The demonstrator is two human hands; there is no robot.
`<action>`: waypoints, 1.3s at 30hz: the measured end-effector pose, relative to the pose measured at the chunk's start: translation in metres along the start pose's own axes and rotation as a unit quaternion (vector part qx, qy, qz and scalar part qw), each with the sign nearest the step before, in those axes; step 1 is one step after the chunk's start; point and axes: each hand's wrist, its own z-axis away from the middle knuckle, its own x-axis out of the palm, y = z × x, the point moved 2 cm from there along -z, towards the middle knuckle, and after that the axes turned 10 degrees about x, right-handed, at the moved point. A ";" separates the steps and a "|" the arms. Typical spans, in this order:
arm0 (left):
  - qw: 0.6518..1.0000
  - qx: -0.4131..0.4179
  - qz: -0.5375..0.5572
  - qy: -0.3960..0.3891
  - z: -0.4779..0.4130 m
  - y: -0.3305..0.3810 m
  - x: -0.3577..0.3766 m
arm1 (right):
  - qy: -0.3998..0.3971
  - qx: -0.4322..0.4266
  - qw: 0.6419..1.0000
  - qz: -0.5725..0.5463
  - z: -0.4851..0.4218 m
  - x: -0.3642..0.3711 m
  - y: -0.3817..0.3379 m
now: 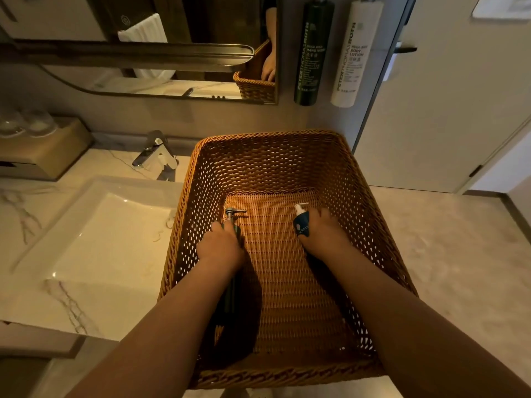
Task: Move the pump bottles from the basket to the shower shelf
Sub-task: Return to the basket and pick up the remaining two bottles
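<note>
A deep brown wicker basket (273, 162) stands on the marble counter beside the sink. Both my hands reach down into it. My left hand (221, 248) grips a dark green pump bottle (233, 222) with a metal pump head, at the basket's left side. My right hand (324, 234) grips a dark blue pump bottle (301, 222) with a white pump, further right. Most of each bottle is hidden under my hands and arms. No shower shelf can be made out in this view.
A white sink (109, 242) and chrome tap (152, 152) lie left of the basket. A dark wall bottle (311, 53) and a white wall bottle (355, 56) hang above, beside a mirror (172, 67). A tissue box (43, 150) and glasses sit far left. A door stands at right.
</note>
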 end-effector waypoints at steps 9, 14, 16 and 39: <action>0.998 -0.017 -0.010 -0.062 -0.002 -0.001 0.019 | -0.027 0.014 0.999 0.031 -0.005 0.013 0.007; 0.998 0.004 0.001 -0.069 -0.003 -0.001 0.026 | -0.024 0.014 0.998 0.050 -0.005 0.014 0.008; 0.997 0.029 0.006 -0.072 -0.003 0.001 0.028 | -0.025 0.012 0.998 0.051 -0.005 0.013 0.008; 0.983 0.062 0.126 -0.119 0.000 0.015 0.061 | -0.180 0.057 0.982 0.031 -0.001 0.030 0.008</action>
